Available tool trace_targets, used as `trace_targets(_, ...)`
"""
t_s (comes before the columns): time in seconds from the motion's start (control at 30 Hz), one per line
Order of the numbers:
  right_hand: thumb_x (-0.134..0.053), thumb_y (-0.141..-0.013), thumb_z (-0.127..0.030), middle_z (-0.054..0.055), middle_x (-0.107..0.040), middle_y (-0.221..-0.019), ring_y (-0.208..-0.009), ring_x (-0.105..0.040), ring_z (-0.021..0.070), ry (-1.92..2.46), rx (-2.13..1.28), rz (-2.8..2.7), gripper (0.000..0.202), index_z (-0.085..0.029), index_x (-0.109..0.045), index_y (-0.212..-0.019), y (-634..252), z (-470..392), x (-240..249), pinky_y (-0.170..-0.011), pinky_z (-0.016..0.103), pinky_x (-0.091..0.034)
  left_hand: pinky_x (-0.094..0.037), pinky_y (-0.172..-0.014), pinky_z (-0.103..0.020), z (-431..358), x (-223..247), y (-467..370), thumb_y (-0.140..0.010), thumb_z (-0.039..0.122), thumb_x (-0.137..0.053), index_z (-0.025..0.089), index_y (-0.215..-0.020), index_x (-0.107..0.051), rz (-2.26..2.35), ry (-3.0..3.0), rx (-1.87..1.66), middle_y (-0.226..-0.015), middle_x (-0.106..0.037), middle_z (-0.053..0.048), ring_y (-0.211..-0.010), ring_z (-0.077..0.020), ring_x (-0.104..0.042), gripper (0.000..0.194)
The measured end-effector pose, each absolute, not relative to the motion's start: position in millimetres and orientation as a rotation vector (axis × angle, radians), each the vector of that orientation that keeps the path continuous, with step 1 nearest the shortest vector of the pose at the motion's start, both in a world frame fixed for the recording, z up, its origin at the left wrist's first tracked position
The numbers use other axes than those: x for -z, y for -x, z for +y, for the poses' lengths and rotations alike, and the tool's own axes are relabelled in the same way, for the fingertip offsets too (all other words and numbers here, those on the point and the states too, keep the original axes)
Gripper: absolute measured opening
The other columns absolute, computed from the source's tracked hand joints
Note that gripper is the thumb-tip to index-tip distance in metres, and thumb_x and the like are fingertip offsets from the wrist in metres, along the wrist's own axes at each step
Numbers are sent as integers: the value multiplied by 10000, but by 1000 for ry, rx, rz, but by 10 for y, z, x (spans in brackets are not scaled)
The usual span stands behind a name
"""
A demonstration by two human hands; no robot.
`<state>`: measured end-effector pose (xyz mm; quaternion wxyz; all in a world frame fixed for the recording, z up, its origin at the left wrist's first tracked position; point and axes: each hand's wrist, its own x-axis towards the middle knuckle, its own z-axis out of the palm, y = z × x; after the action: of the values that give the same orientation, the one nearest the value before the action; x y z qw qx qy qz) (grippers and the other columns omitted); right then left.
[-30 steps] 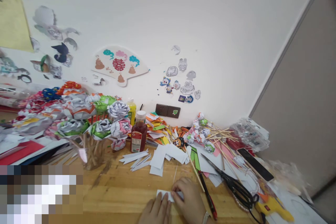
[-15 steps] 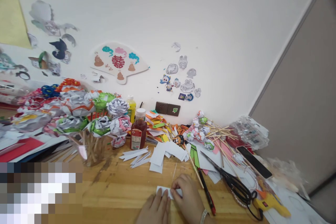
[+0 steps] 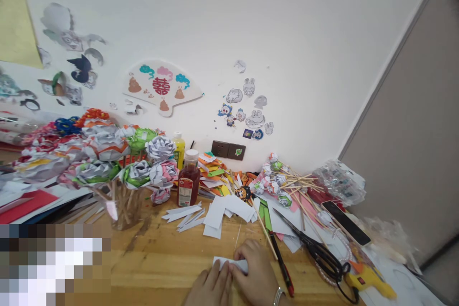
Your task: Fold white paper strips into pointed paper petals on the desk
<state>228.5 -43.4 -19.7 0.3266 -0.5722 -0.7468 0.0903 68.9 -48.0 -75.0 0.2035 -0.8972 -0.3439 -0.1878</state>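
Note:
A small white paper strip [image 3: 241, 265] lies on the wooden table in front of me, apparently folded lengthwise. My left hand [image 3: 211, 286] rests on its left part, fingers extended and pressed down on the near edge. At the right part, my right hand [image 3: 256, 270] has its fingers curled over the strip, with the thumb low against the near edge. A bracelet circles the right wrist. Both hands partly cover the paper. Just beyond them lie loose white paper pieces [image 3: 215, 215] and narrow folded strips [image 3: 191, 222].
Right of my hands lie a red-black pen [image 3: 283, 265], black scissors [image 3: 319, 256], a yellow glue gun [image 3: 373, 281] and a phone [image 3: 346, 224]. Paper flowers [image 3: 103, 146] crowd the left, beside a sauce bottle [image 3: 188, 179]. Stick-mounted paper buds [image 3: 274, 181] lie near the wall.
My right thumb has slid down toward the paper's near edge, and more of the strip's right end shows. The left hand stays in nearly the same place.

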Motion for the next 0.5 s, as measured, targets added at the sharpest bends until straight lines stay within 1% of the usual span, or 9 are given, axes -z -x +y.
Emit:
trace_targets(0.13,-657,-651,-63,1,-574,-738,-739,-530,184,1524,-264,-1949,165,-187,-552,-677,-2292,-437,171,-669,280,-358,-394,-778,-276,-461,783,-681,-895,311,-461,200,-1175,-594,-946,2494,528,-1088,-675,-66,-1043,-207,-558,329)
trace_targets(0.33,-698,-650,-96,1,-590,-746,-760,-525,196,1553,-263,-1964,165,-197,-572,-686,-2315,-428,180,-685,295,-342,-385,-790,-280,-497,715,-663,-880,315,-468,183,-1164,-601,-961,2495,556,-1106,-668,-65,-1050,-210,-551,341)
trace_targets(0.5,-701,-653,-113,9,-592,-760,-772,-526,207,1576,-236,-1967,160,-197,-571,-693,-2331,-443,183,-688,304,-338,-383,-761,-279,-486,723,-660,-886,344,-465,189,-1138,-617,-936,2475,583,-1112,-668,-45,-1029,-207,-568,333)
